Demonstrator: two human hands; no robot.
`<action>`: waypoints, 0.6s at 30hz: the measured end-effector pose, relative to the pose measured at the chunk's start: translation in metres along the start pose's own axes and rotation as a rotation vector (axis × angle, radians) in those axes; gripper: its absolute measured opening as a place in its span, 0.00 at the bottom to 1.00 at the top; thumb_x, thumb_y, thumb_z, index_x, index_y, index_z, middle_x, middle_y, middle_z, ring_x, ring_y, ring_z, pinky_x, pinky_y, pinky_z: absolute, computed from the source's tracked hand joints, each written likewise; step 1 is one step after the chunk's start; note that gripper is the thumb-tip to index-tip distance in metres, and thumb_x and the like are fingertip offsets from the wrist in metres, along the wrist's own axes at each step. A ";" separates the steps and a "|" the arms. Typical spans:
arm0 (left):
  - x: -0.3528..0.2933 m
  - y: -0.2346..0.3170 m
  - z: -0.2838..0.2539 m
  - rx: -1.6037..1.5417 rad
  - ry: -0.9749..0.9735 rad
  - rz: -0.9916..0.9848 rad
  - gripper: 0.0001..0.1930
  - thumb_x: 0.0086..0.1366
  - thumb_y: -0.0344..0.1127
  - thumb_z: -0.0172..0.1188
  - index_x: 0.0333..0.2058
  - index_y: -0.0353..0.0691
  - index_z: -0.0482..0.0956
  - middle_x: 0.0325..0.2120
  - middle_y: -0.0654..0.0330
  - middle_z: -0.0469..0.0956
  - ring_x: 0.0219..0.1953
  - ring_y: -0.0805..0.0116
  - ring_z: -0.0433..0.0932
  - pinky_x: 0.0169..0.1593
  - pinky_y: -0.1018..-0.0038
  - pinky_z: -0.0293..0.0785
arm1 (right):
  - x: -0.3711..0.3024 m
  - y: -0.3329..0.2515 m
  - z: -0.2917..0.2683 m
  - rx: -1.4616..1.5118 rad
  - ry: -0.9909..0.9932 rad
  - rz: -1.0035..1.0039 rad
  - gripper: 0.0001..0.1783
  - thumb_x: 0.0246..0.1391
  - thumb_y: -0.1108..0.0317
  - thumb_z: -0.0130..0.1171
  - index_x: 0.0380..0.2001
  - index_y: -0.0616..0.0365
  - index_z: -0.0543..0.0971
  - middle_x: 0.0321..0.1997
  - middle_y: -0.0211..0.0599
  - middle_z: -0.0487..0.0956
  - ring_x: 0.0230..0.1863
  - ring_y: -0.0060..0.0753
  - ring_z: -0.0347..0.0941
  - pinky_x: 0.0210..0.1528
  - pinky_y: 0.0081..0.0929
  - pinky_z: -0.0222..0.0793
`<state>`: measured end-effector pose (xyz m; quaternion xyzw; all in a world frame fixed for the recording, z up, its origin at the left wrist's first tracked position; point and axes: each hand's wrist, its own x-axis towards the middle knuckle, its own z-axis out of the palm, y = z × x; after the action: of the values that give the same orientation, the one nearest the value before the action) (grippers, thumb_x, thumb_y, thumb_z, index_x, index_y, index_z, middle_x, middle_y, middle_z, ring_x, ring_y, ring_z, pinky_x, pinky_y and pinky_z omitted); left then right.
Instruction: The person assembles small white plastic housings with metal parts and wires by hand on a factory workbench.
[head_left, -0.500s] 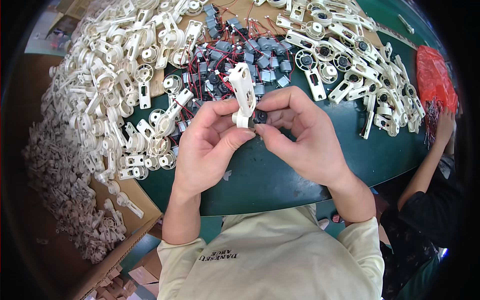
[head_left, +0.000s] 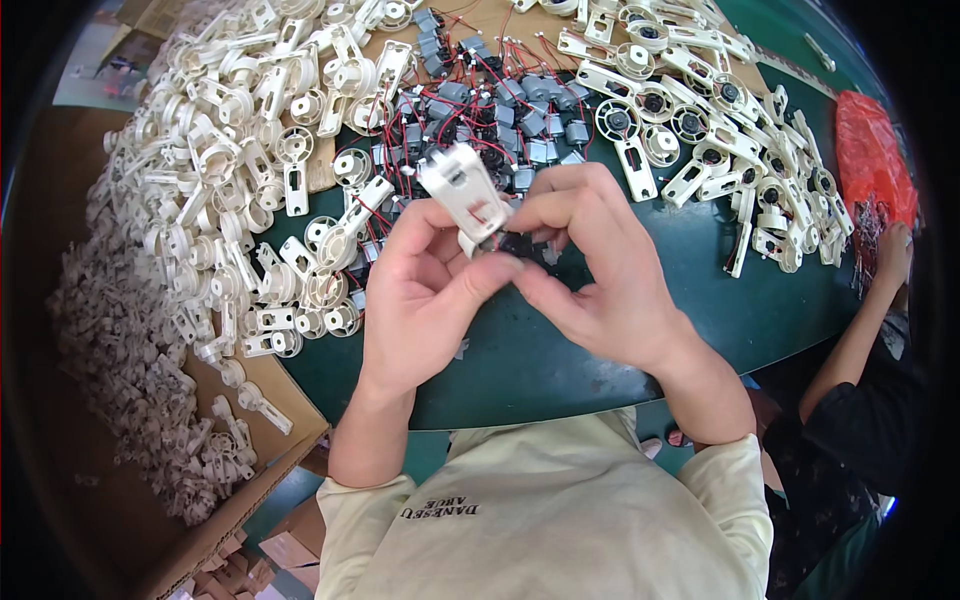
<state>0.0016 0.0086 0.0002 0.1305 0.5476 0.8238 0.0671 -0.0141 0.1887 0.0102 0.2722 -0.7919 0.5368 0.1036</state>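
Here, the left hand (head_left: 420,300) and right hand (head_left: 615,275) meet at a casing (head_left: 458,190) above the table (head_left: 540,370).
The left, fingers curled, pinches the casing's lower end; the right, half closed, grips a black piece (head_left: 513,244) right beside it between thumb and fingers, the two thumb tips close together. Off-white, slotted and slightly blurred, the casing tilts up and leftward, a bit of red showing in its opening. Dark lettering (head_left: 440,508) marks the pale shirt (head_left: 570,510).

Assembly workshop, heaped plastic parts (head_left: 222,160), wired motors (head_left: 530,123)
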 end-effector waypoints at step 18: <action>-0.003 0.005 0.005 -0.011 0.110 -0.168 0.16 0.68 0.24 0.53 0.53 0.30 0.67 0.47 0.57 0.74 0.50 0.70 0.74 0.55 0.72 0.73 | -0.001 0.003 -0.002 0.227 -0.004 0.190 0.14 0.52 0.76 0.62 0.43 0.60 0.77 0.32 0.31 0.72 0.23 0.20 0.65 0.26 0.19 0.63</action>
<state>0.0064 0.0104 0.0060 0.0383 0.5550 0.8241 0.1066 -0.0149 0.1911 0.0082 0.2072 -0.7486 0.6295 0.0195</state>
